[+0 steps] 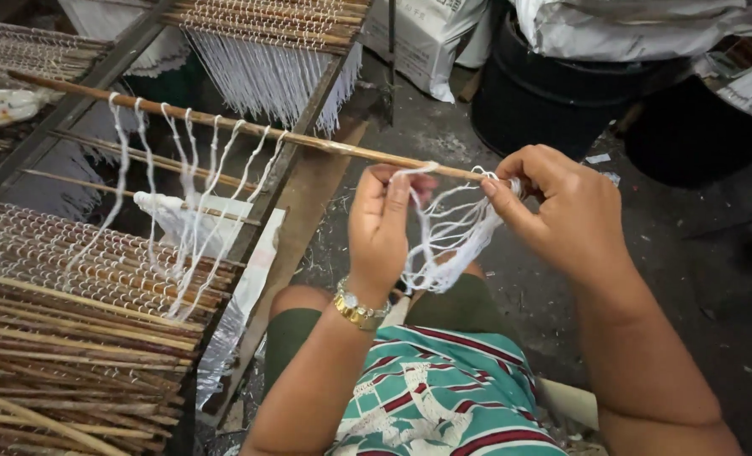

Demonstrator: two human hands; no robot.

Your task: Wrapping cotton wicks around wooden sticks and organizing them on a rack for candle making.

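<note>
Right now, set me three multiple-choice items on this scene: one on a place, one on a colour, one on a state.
1. Where does the near end of the long stick lie?
A. Flat on the floor
B. At the right hand
C. Inside the black tub

2. What colour are the strings between the hands?
A. White
B. Red
C. Green

3. How do the strings farther along the stick sit?
A. Wound into a ball
B. Cut and lying on the floor
C. Looped over the stick and hanging down

Answers:
1. B, since the stick ends at the right hand's fingers.
2. A, since the bundle from the left hand to the stick is white.
3. C, since each strand passes over the stick and trails down toward the stacked sticks.
</note>
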